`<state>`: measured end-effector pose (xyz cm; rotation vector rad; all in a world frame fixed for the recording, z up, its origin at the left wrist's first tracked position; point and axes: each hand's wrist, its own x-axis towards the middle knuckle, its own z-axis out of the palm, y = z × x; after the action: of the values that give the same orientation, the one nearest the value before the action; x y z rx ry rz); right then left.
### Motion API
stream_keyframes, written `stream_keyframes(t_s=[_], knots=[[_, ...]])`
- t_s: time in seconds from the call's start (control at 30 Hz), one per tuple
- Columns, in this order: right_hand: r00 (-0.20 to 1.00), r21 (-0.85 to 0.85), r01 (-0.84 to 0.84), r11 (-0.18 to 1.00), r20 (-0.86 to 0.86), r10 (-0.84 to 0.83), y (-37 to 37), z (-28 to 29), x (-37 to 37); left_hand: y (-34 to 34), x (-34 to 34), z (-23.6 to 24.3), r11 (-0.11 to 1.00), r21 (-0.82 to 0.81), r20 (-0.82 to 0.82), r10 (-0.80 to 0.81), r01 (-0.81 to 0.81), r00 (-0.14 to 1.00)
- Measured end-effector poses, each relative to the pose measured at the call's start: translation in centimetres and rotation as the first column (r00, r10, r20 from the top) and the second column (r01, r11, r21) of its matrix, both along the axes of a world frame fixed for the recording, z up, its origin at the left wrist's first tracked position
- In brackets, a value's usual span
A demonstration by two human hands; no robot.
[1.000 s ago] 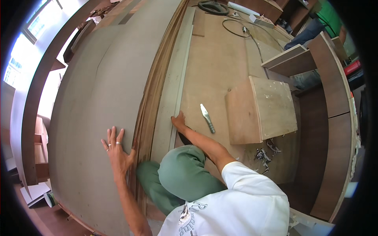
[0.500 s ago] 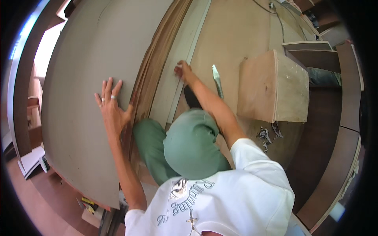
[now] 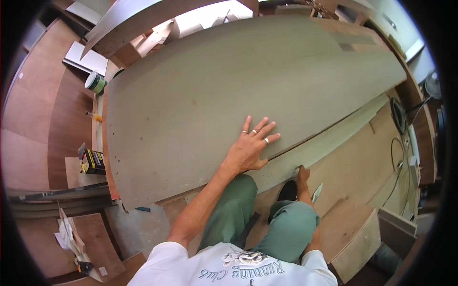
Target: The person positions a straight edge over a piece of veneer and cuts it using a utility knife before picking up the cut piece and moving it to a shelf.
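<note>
My left hand (image 3: 250, 148) lies open on the large grey board (image 3: 186, 95), fingers spread and thumb by its long near edge. My right hand (image 3: 302, 174) is lower and further right, fingers curled against the pale long strip (image 3: 329, 138) beside that board; what they hold, if anything, is hidden. A long pale-bladed tool (image 3: 317, 191) lies just past my right hand on the plywood sheet (image 3: 348, 171). My green-trousered legs and one dark shoe show beneath my hands.
A plywood box (image 3: 350, 229) stands at the lower right, near cables and a coiled black hose (image 3: 398, 117). At the left are a round tub (image 3: 95, 83), a black rectangular can (image 3: 94, 162) and stacked boards (image 3: 86, 238). Wooden panels (image 3: 126, 26) edge the top.
My view has swung left, so the grey board now lies crosswise. My left hand stays spread on it. My right hand's fingers, looser half a second ago, are curled at the strip again.
</note>
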<state>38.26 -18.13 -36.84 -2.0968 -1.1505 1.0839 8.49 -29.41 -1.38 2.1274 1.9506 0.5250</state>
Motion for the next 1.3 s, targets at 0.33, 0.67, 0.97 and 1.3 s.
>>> stream_keyframes(t_s=[0.33,0.67,0.97,1.3], knots=[[0.616,-0.355,0.378,0.855,-0.593,-0.518,4.6,7.2,5.6,2.1,1.9,-0.2,0.976,0.193,-0.036,-0.095,0.1,0.995],[0.708,-0.272,0.347,0.897,-0.552,-0.441,5.8,9.5,6.8,3.8,2.1,-1.2,0.97,0.216,0.041,-0.126,0.115,0.991],[0.759,-0.243,0.321,0.915,-0.513,-0.402,2.7,8.2,6.4,1.5,1.0,-1.7,0.962,0.246,0.105,-0.145,0.116,0.984],[0.933,0.118,0.35,0.929,-0.128,-0.335,3.4,8.6,10.7,3.6,0.2,1.0,0.97,0.229,0.135,-0.113,0.079,0.984]])
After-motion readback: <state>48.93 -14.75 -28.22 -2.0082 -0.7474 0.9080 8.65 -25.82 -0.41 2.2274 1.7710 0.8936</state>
